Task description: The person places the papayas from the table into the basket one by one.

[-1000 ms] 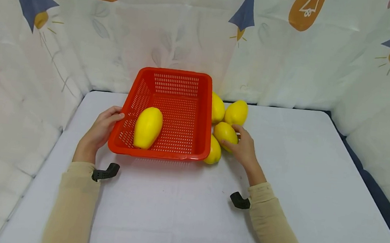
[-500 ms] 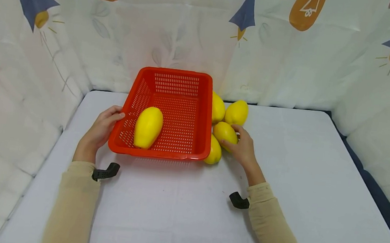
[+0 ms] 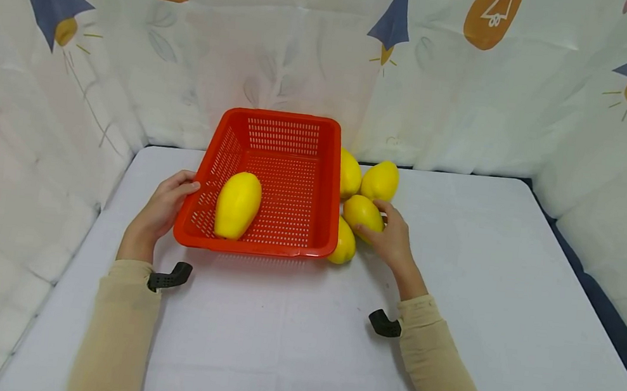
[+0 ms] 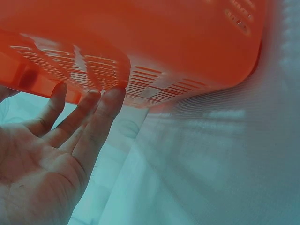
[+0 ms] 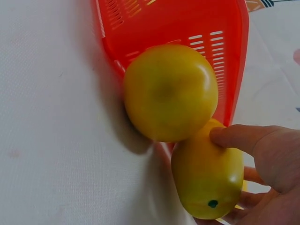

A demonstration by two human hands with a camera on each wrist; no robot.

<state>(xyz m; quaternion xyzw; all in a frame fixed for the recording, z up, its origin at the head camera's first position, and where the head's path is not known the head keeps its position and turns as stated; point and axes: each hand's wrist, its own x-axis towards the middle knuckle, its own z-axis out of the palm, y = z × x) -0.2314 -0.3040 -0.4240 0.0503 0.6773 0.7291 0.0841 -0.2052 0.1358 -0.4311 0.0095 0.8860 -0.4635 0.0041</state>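
My left hand [image 3: 159, 211] pinches the left rim of a red plastic basket [image 3: 259, 249], thumb on the rim. In the left wrist view its fingers [image 4: 110, 101] lie against the slotted outer wall. One long yellow fruit [image 3: 238, 205] lies inside at the left. My right hand [image 3: 391, 237] grips a smooth, mango-like yellow fruit [image 3: 363, 213] right of the basket, thumb on its near side and fingers on the far side. In the right wrist view, a dark green spot marks that fruit's end. A rounder-looking yellow fruit [image 5: 171, 93] sits beside it, close to the basket wall.
Two more yellow fruits, one partly behind the basket rim [image 3: 350, 175] and another [image 3: 380, 181], lie behind the gripped one. A white cloth covers the table [image 3: 275, 344]. A patterned curtain [image 3: 316, 62] hangs at the back edge.
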